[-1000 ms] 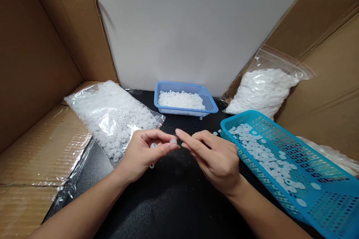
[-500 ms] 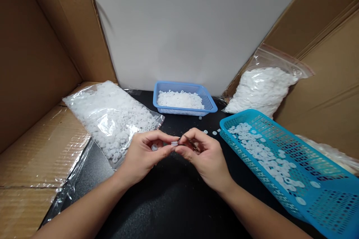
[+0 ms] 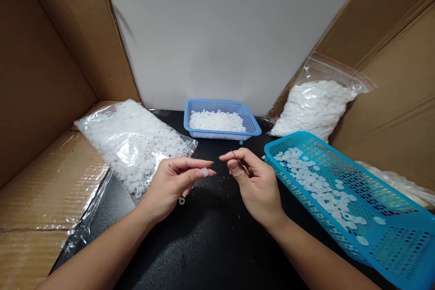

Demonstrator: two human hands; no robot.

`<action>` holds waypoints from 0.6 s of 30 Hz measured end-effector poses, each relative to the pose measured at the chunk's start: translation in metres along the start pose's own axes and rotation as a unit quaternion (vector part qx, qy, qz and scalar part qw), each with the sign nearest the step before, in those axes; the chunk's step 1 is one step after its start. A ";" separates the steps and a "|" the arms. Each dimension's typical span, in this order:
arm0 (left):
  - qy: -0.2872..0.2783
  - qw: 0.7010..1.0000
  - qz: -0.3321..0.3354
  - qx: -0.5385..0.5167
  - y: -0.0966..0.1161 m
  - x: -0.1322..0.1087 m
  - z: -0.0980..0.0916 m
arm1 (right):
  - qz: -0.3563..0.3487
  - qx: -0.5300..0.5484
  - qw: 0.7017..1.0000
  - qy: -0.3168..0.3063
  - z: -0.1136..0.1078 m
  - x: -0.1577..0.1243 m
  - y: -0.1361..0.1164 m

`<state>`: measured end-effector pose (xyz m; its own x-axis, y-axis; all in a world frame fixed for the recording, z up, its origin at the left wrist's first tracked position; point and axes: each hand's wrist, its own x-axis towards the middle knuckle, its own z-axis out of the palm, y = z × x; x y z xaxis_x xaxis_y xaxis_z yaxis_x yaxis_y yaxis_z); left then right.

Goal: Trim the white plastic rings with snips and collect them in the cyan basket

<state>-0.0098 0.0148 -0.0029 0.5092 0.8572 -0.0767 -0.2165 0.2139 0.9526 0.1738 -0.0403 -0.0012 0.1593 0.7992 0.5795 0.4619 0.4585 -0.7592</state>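
Between the thumb and fingers of my left hand [image 3: 173,186] sits a small white plastic ring piece [image 3: 205,171], pinched near the fingertips. Below that hand shows another small white ring [image 3: 182,200]; whether it lies on the table or hangs from the hand I cannot tell. My right hand [image 3: 258,183] is closed around a thin dark metal tool [image 3: 238,158], mostly hidden by the fingers, so its kind is unclear. The two hands face each other over the black table [image 3: 217,235], with a gap between their fingertips.
A blue basket [image 3: 222,135] full of small white rings stands at the back. On the left lies a clear bag [image 3: 136,145] of similar rings. To the right, a turquoise basket [image 3: 326,217] holds scattered white discs. Behind it leans another bag [image 3: 314,104] of white pieces.
My hands have come apart; the right hand has moved right with the tool, away from the white ring piece. A white ring formerly within the left hand's curl now shows below it.
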 end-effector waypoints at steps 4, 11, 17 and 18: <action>0.000 0.999 0.026 -0.038 0.004 0.000 0.003 | -0.085 -0.062 0.994 -0.030 -0.002 -0.002 0.000; -0.006 0.996 0.045 -0.074 0.006 0.000 0.005 | -0.233 -0.193 0.953 -0.015 0.001 -0.006 -0.001; 0.018 0.998 0.042 -0.033 0.005 -0.001 0.005 | -0.265 -0.249 0.931 -0.017 -0.002 -0.005 -0.003; 0.019 0.999 0.040 -0.030 0.005 -0.001 0.005 | -0.266 -0.258 0.929 -0.016 -0.002 -0.005 -0.004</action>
<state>-0.0075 0.0123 0.0035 0.4555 0.8901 -0.0130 -0.3056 0.1700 0.9369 0.1732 -0.0466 -0.0004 -0.2330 0.5273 0.8171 0.8256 0.5513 -0.1204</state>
